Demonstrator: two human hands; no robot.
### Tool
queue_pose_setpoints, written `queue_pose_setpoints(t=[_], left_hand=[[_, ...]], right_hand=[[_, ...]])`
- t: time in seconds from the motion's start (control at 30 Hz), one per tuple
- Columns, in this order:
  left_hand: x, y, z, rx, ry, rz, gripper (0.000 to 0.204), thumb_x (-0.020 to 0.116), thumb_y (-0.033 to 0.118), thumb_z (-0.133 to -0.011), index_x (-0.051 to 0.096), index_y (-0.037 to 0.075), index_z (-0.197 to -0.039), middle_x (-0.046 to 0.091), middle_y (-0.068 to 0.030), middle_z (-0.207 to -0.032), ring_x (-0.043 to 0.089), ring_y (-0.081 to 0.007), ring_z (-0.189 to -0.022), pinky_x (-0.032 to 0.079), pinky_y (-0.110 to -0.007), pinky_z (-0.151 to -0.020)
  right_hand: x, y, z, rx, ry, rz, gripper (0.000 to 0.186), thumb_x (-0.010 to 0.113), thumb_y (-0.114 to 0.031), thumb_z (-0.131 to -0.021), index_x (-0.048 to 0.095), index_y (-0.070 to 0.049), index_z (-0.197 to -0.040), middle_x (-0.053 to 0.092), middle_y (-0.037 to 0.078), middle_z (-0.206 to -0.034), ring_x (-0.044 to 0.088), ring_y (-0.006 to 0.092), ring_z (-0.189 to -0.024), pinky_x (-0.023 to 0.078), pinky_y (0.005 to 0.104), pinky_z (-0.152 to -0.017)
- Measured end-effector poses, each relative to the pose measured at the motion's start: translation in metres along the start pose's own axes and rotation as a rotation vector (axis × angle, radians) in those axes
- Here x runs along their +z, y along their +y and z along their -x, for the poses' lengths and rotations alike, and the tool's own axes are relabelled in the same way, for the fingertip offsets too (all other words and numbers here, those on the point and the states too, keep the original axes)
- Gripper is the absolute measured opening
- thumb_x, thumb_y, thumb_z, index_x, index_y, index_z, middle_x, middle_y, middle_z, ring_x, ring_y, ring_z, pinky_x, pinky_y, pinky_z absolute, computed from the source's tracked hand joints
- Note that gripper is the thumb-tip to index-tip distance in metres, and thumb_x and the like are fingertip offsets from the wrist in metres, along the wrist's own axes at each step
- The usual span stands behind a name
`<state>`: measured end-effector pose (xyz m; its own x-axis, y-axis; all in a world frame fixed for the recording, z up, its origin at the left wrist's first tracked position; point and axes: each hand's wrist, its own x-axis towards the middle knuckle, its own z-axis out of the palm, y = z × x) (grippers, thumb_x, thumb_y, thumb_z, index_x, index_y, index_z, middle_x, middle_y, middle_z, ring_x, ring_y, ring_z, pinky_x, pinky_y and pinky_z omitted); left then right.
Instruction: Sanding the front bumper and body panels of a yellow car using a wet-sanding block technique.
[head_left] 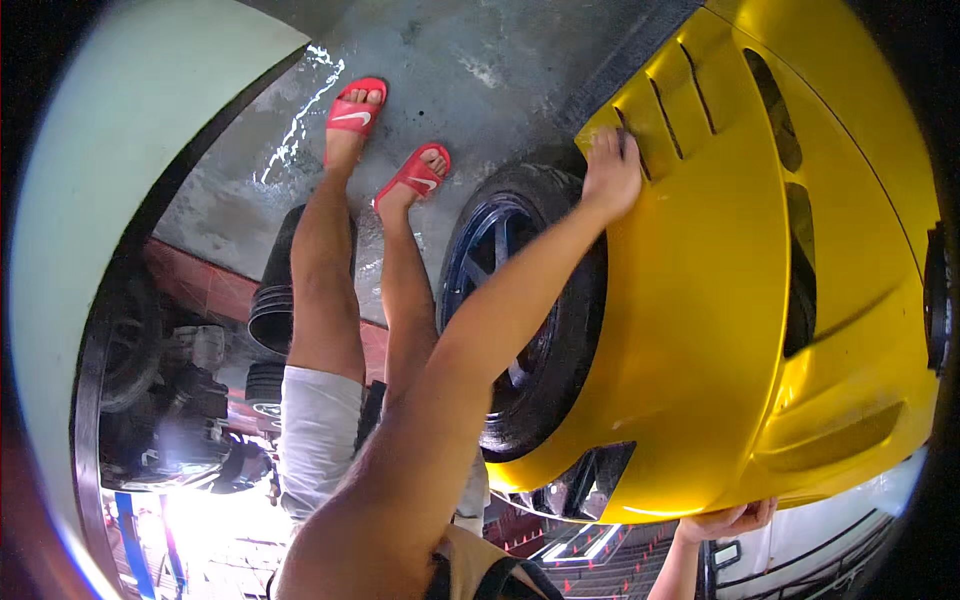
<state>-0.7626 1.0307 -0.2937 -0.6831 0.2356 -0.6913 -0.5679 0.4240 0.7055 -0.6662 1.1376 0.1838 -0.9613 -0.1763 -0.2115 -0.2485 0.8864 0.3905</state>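
My left arm crosses in front of a dark-spoked wheel (505, 300). The left hand (610, 175) presses against the yellow car body panel (690, 300), beside the first of several slanted vent slots (665, 118). Its fingers are bent together, and a small dark spot shows between them; whether this is a held thing or the slot's edge is unclear. Lower right, my right hand (728, 522) curls over the panel's lower edge, its fingertips on the yellow surface. Part of that palm is hidden behind the edge.
Wet grey floor (450, 90) lies under my feet in red slides (412, 176). A black bucket (278, 290) stands beside my leg. Farther left are a bare tyre (265, 388) and dark machine parts (185, 410). A black mesh insert (590, 485) sits in the yellow body.
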Motion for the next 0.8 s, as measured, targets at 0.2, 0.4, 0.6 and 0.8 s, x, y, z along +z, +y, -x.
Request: queue_pose_setpoints(t=[0.2,0.4,0.6,0.8], left_hand=[[0.066,0.012,0.045,0.047,0.176,-0.083,0.053,0.027,0.029,-0.106,0.038,-0.005,-0.144,0.037,-0.0372,-0.148,0.032,-0.0511,-0.14,0.027,-0.056,-0.117],[0.005,-0.004,-0.055,-0.628,-0.13,0.42,0.06,0.034,0.028,-0.101,0.03,-0.005,-0.15,0.033,-0.0324,-0.153,0.028,-0.0485,-0.145,0.023,-0.056,-0.119],[0.023,-0.005,-0.043,-0.597,-0.178,0.402,0.069,0.027,0.041,-0.102,0.031,-0.008,-0.15,0.03,-0.0277,-0.157,0.03,-0.0396,-0.147,0.023,-0.049,-0.121],[0.045,-0.035,-0.03,-0.418,-0.167,0.324,0.07,0.025,0.047,-0.103,0.032,-0.003,-0.152,0.037,-0.0283,-0.153,0.031,-0.0424,-0.145,0.025,-0.051,-0.119]], right_hand=[[-0.005,0.04,0.059,0.261,-0.075,-0.141,0.068,0.038,-0.055,-0.101,0.037,-0.001,-0.143,0.042,0.025,-0.132,0.043,0.0422,-0.126,0.034,0.0582,-0.107],[0.001,-0.005,0.007,0.131,-0.054,-0.122,0.07,0.034,-0.053,-0.102,0.038,0.005,-0.14,0.039,0.025,-0.138,0.043,0.0382,-0.128,0.032,0.0554,-0.108],[-0.007,-0.001,0.01,0.274,-0.097,-0.148,0.072,0.032,-0.054,-0.101,0.035,0.007,-0.14,0.04,0.023,-0.137,0.043,0.0366,-0.127,0.033,0.0539,-0.108],[-0.001,-0.013,-0.007,0.14,-0.115,-0.14,0.058,0.039,-0.053,-0.101,0.036,-0.013,-0.143,0.04,0.022,-0.134,0.04,0.0401,-0.128,0.033,0.0609,-0.105]])
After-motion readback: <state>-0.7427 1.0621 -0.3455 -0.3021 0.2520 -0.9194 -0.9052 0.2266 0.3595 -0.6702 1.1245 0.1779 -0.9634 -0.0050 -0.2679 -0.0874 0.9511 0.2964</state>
